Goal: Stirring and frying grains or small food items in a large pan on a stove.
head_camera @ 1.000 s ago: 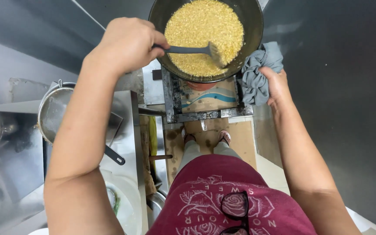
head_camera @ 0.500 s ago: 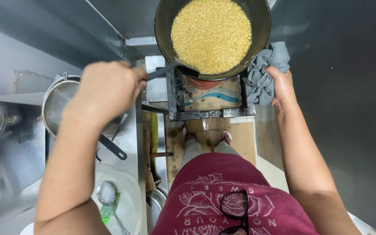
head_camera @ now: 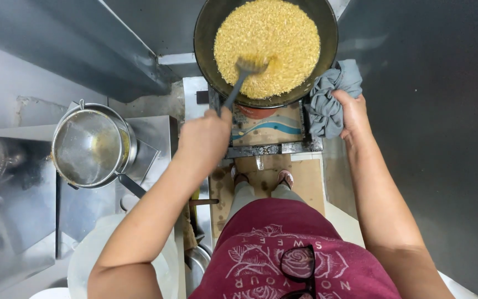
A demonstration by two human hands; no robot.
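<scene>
A wide dark pan (head_camera: 206, 50) full of yellow grains (head_camera: 269, 41) sits on a small stove (head_camera: 266, 127) straight ahead. My left hand (head_camera: 206, 138) grips the dark handle of a spatula (head_camera: 239, 80) whose head digs into the near side of the grains. My right hand (head_camera: 352, 113) clutches a grey cloth (head_camera: 330, 94) pressed against the pan's right rim.
A metal strainer (head_camera: 87, 147) with a dark handle rests over a pot on the steel counter (head_camera: 17, 199) at my left. A white bucket (head_camera: 89, 254) stands low at the left. My feet (head_camera: 261, 178) stand on brown cardboard below the stove. A dark wall runs along the right.
My left hand has swung back from the left toward the pan and the spatula head is in the grains again. My right hand keeps hold of the cloth at the rim.
</scene>
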